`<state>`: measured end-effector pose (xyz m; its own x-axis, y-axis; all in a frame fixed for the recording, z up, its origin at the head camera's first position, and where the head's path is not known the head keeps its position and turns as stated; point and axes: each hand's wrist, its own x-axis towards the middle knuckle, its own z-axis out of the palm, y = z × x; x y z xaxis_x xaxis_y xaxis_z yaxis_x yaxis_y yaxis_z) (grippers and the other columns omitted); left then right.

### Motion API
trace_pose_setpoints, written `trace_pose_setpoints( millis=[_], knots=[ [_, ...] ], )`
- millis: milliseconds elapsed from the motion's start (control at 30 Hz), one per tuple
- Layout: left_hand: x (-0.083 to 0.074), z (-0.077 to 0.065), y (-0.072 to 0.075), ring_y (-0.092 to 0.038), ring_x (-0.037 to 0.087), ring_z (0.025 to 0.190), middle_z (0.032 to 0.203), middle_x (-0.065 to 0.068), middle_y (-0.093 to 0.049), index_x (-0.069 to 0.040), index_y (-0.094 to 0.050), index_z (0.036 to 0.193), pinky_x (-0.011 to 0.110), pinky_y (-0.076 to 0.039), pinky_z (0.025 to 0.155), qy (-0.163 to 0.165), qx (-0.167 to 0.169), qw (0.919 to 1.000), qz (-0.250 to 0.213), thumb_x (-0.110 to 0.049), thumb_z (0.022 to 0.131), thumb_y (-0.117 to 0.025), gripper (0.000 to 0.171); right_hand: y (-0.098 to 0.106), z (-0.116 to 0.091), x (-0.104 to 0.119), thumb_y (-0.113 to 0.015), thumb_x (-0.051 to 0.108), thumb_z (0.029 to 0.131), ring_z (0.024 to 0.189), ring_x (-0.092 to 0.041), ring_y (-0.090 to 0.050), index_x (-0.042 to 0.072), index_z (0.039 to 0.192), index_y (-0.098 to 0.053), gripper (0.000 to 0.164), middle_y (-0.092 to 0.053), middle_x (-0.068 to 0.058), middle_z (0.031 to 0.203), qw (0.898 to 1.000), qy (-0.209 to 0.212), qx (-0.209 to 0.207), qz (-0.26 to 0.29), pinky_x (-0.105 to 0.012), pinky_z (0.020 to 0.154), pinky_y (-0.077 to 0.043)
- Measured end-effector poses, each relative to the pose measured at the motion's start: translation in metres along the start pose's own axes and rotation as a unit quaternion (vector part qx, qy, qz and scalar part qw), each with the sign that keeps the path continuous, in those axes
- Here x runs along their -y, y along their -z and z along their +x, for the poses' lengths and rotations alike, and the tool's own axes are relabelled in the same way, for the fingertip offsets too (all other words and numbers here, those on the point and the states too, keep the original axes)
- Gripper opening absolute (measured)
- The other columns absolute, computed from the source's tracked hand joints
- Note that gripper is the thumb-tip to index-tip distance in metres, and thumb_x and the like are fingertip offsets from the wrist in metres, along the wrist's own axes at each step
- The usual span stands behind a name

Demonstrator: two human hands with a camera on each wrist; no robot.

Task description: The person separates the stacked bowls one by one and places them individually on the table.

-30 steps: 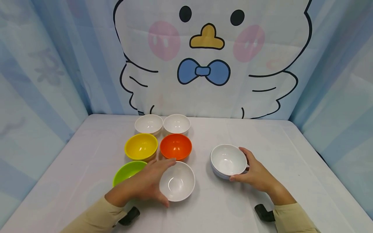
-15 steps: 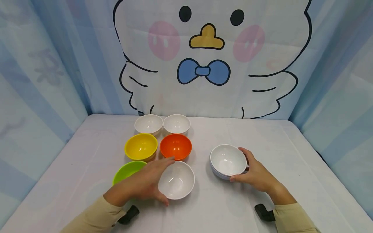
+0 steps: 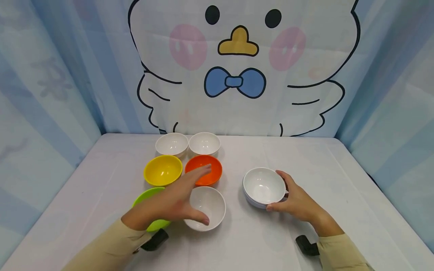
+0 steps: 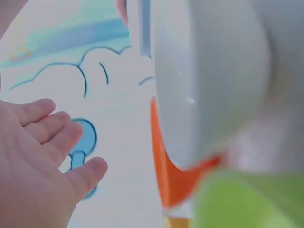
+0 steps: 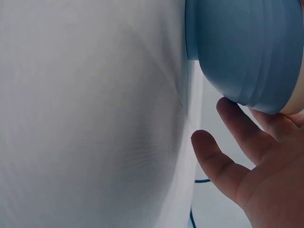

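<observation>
My left hand (image 3: 171, 203) hovers with fingers straight and thumb spread, holding nothing. Its thumb overlaps a white bowl (image 3: 215, 205) in the head view, and part of a green bowl (image 3: 145, 195) is hidden behind it. In the left wrist view the fingers (image 4: 57, 135) stand apart from the white bowl (image 4: 213, 80). On the right, my right hand (image 3: 301, 203) grips the side of a stack, thumb in front and fingers behind. The stack's top is a white bowl (image 3: 263, 186) with a bluish bowl (image 3: 251, 202) beneath; its blue outside (image 5: 247, 52) fills the right wrist view's top corner.
Behind the left hand stand a yellow bowl (image 3: 162, 171) and an orange bowl (image 3: 214, 177). Two white bowls, one at left (image 3: 171, 144) and one at right (image 3: 204, 143), form the back row. A printed curtain (image 3: 234, 113) rises behind the white-covered table (image 3: 298, 158).
My left hand has let go of the front white bowl and risen up and to the right over it. The right hand keeps its grip on the stack; the view has shifted slightly.
</observation>
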<state>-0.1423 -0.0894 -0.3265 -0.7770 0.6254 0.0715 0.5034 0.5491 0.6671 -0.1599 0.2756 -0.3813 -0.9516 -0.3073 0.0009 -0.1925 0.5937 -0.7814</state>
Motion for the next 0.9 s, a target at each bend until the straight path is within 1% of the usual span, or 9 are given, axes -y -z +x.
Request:
trace_pose_setpoints(
  millis=[100, 200, 333, 467, 567, 700, 833, 900],
  knots=[
    [-0.010, 0.015, 0.001, -0.030, 0.025, 0.145, 0.163, 0.005, -0.025, -0.012, -0.024, 0.158, 0.050, -0.035, 0.112, -0.002, 0.011, 0.9999, 0.008, -0.047, 0.070, -0.090, 0.116, 0.000, -0.001, -0.001, -0.091, 0.025, 0.073, 0.126, -0.044, -0.049, -0.003, 0.153, -0.019, 0.111, -0.036, -0.026, 0.150, 1.000, 0.006, 0.002, 0.000, -0.052, 0.096, -0.047],
    [-0.018, 0.032, 0.000, -0.029, 0.022, 0.146, 0.163, 0.002, -0.024, -0.013, -0.021, 0.159, 0.045, -0.035, 0.112, -0.005, 0.024, 0.9997, 0.009, -0.048, 0.072, -0.089, 0.116, -0.001, -0.001, -0.001, -0.091, 0.026, 0.073, 0.128, -0.046, -0.046, -0.003, 0.153, -0.019, 0.111, -0.035, -0.027, 0.150, 1.000, 0.012, 0.006, -0.002, -0.055, 0.099, -0.046],
    [-0.026, 0.055, -0.006, -0.031, 0.020, 0.145, 0.162, 0.003, -0.026, -0.011, -0.020, 0.159, 0.039, -0.034, 0.113, -0.011, 0.036, 0.9992, 0.008, -0.046, 0.072, -0.089, 0.117, -0.002, -0.001, -0.001, -0.091, 0.026, 0.072, 0.130, -0.048, -0.044, -0.004, 0.152, -0.019, 0.111, -0.035, -0.027, 0.150, 1.000, 0.020, 0.009, -0.003, -0.058, 0.100, -0.044],
    [-0.031, 0.075, -0.017, -0.032, 0.021, 0.145, 0.161, 0.008, -0.029, -0.006, -0.021, 0.158, 0.037, -0.032, 0.114, -0.021, 0.044, 0.9988, 0.009, -0.042, 0.072, -0.091, 0.116, -0.004, -0.003, -0.002, -0.091, 0.027, 0.072, 0.130, -0.048, -0.044, -0.005, 0.152, -0.019, 0.112, -0.034, -0.028, 0.151, 1.000, 0.020, 0.007, -0.007, -0.058, 0.100, -0.044],
    [-0.032, 0.086, -0.024, -0.033, 0.022, 0.144, 0.159, 0.011, -0.031, -0.002, -0.024, 0.156, 0.036, -0.030, 0.116, -0.030, 0.046, 0.9985, 0.006, -0.038, 0.072, -0.092, 0.114, -0.005, -0.004, -0.003, -0.091, 0.028, 0.072, 0.130, -0.047, -0.045, -0.005, 0.152, -0.018, 0.113, -0.034, -0.028, 0.152, 1.000, 0.021, 0.003, -0.012, -0.058, 0.100, -0.044],
    [-0.032, 0.097, -0.033, -0.036, 0.024, 0.142, 0.157, 0.011, -0.035, -0.001, -0.029, 0.154, 0.034, -0.029, 0.116, -0.039, 0.048, 0.9981, 0.001, -0.036, 0.072, -0.092, 0.110, -0.006, -0.005, -0.003, -0.091, 0.028, 0.072, 0.129, -0.046, -0.046, -0.005, 0.152, -0.019, 0.114, -0.035, -0.027, 0.151, 1.000, 0.025, 0.002, -0.018, -0.058, 0.101, -0.044],
    [-0.032, 0.108, -0.041, -0.038, 0.025, 0.140, 0.155, 0.011, -0.039, -0.002, -0.032, 0.153, 0.034, -0.031, 0.115, -0.040, 0.059, 0.9973, 0.014, -0.037, 0.072, -0.091, 0.107, -0.005, -0.006, -0.003, -0.091, 0.030, 0.072, 0.128, -0.045, -0.047, -0.005, 0.153, -0.018, 0.114, -0.036, -0.026, 0.150, 0.999, 0.025, 0.004, -0.023, -0.056, 0.100, -0.045],
    [-0.033, 0.113, -0.045, -0.039, 0.025, 0.139, 0.154, 0.011, -0.039, -0.002, -0.032, 0.153, 0.034, -0.033, 0.114, -0.035, 0.067, 0.9969, 0.023, -0.037, 0.071, -0.092, 0.106, -0.004, -0.007, -0.003, -0.091, 0.029, 0.072, 0.126, -0.043, -0.049, -0.004, 0.152, -0.019, 0.113, -0.039, -0.025, 0.148, 0.999, 0.024, 0.007, -0.022, -0.055, 0.099, -0.045]
  ],
)
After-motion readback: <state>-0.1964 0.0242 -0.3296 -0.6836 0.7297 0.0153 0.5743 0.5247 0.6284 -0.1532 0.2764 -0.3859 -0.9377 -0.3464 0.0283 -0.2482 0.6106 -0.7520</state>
